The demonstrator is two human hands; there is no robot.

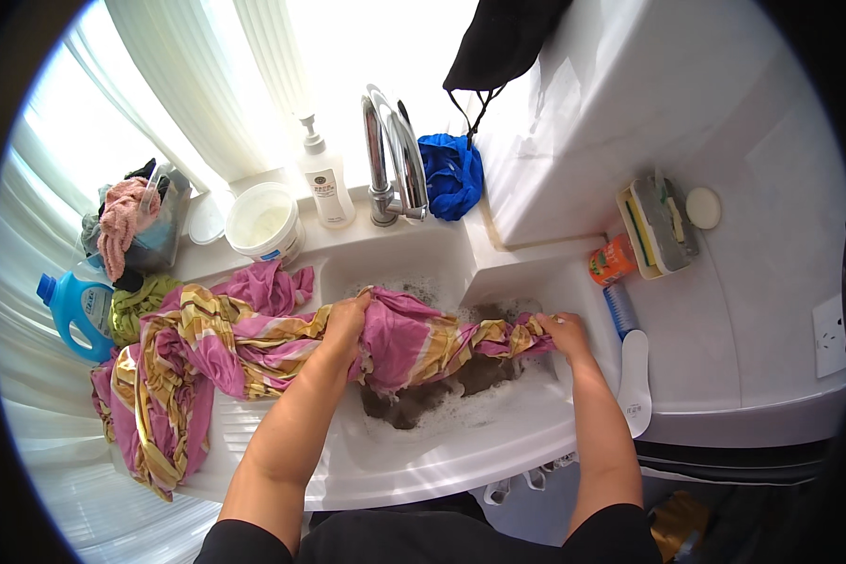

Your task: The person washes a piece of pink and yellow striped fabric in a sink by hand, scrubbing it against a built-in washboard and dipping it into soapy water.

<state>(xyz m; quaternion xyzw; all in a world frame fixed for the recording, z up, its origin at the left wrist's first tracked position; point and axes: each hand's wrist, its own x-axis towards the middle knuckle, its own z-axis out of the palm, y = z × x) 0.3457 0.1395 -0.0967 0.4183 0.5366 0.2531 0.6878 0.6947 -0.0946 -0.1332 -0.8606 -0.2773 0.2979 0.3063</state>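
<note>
A: From the head view, what can't we make out?

B: The bottom of the sink (498,442) is lost under dark, foamy water. We see only the backs of our hands, so the fingertips are buried in the striped pink and yellow cloth (254,343). A black garment (498,42) is cut off by the top edge, and our sleeves by the bottom.

A: How do our hands stand?

B: Our left hand (345,320) is clenched on a bunch of the cloth at the basin's left rim. Our right hand (564,331) grips the twisted end at the right side. The cloth stretches between them over the water, and the rest trails left across the ribbed drainboard (244,428), hanging off its near corner.

A: Room to move?

B: The basin's near rim is bare, and the white counter (743,310) on the right has open surface.

A: What crowds us?

B: The chrome tap (392,155) stands behind the basin, with a pump bottle (324,179) and white tub (263,221) to its left and a blue rag (453,174) to its right. A scrub brush (630,357) lies just beside our right wrist, near an orange cup (612,259) and a sponge tray (656,226). Far left are a blue detergent bottle (73,312) and a heap of clothes (136,221).
</note>
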